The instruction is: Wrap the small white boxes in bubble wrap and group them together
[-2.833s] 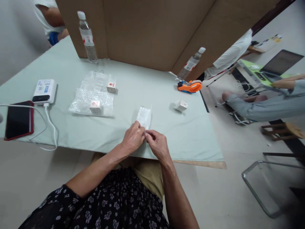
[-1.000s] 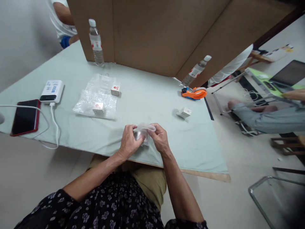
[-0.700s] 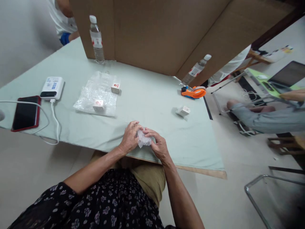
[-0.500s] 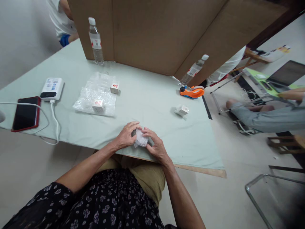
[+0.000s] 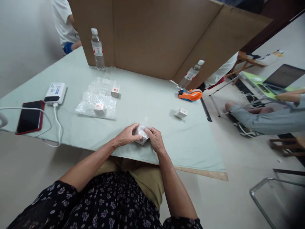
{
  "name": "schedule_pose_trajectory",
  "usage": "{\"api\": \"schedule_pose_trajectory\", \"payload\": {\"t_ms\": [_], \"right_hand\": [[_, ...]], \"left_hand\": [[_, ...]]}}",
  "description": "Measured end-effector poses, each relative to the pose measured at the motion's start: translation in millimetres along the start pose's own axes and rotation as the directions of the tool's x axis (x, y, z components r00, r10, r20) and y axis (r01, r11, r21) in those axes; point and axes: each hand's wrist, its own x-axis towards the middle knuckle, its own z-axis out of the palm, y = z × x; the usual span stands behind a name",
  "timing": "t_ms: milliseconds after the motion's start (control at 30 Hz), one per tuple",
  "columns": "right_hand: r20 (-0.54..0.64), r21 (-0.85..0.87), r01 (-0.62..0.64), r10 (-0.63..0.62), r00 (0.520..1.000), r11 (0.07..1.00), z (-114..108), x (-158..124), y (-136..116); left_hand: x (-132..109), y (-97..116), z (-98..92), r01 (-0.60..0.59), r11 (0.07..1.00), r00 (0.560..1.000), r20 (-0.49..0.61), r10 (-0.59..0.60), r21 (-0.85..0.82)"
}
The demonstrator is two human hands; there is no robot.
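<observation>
Between my two hands, close to the table's front edge, is a small box wrapped in bubble wrap [image 5: 142, 134]. My left hand [image 5: 128, 135] grips its left side, thumb in front. The fingers of my right hand [image 5: 154, 138] press on its right side and top. Another small wrapped box [image 5: 181, 113] lies to the right, apart from my hands. Sheets of bubble wrap [image 5: 87, 101] lie to the left, with a small white printed box [image 5: 99, 108] on them and a second printed box [image 5: 115, 92] at their right edge.
An orange tape dispenser [image 5: 190, 95] lies at the table's right side. Water bottles stand at the left [image 5: 98, 51] and right [image 5: 190, 74] before a cardboard panel [image 5: 147, 38]. A power bank [image 5: 56, 93] and a phone [image 5: 30, 117] with cables are at left. Other people sit nearby.
My fingers have closed in on the wrapped box, and its bubble wrap now lies tighter, showing the box's front. The view has shifted slightly; other table items stay put.
</observation>
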Motion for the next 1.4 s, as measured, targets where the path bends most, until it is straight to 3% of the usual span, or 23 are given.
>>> {"api": "schedule_pose_trajectory", "payload": {"t_ms": [167, 300, 433, 633, 867, 1000, 1133, 1400], "right_hand": [[-0.052, -0.04, -0.004, 0.002, 0.999, 0.999, -1.2, 0.6, 2.1], [-0.111, -0.048, 0.047, -0.052, 0.993, 0.998, -0.6, 6.1, 1.2], [-0.14, -0.011, 0.014, -0.015, 0.99, 1.0, 3.7, 16.3, -2.8], [-0.108, 0.019, -0.015, 0.016, 0.994, 1.0, 6.6, 36.9, -12.2], [-0.09, 0.08, 0.042, -0.034, 0.995, 0.996, 4.7, 36.5, -19.9], [-0.03, 0.024, 0.039, -0.038, 0.999, 0.999, -3.7, 36.4, -25.4], [-0.046, -0.061, 0.088, -0.091, 0.995, 0.994, -8.5, 38.9, -31.5], [-0.027, -0.297, 0.191, -0.208, 0.978, 0.936, -1.3, 17.5, -39.0]], "left_hand": [[2.1, -2.3, 6.3, 0.068, 0.99, 0.99, -0.112, -0.082, -0.123], [5.7, 5.7, 7.6, 0.102, 0.991, 0.987, -0.112, -0.112, -0.092], [8.1, 5.6, 9.0, 0.102, 0.979, 0.982, -0.14, -0.128, -0.179], [9.6, -1.0, 9.9, 0.069, 0.948, 0.985, -0.128, -0.114, -0.309], [10.0, -2.9, 4.7, 0.118, 0.946, 0.98, -0.117, -0.159, -0.302], [9.0, -5.1, 4.7, 0.118, 0.942, 0.981, -0.108, -0.159, -0.316], [8.4, -6.9, 4.2, 0.104, 0.942, 0.983, -0.108, -0.145, -0.319], [14.2, -4.0, 3.7, 0.109, 0.958, 0.976, -0.154, -0.154, -0.267]]}}
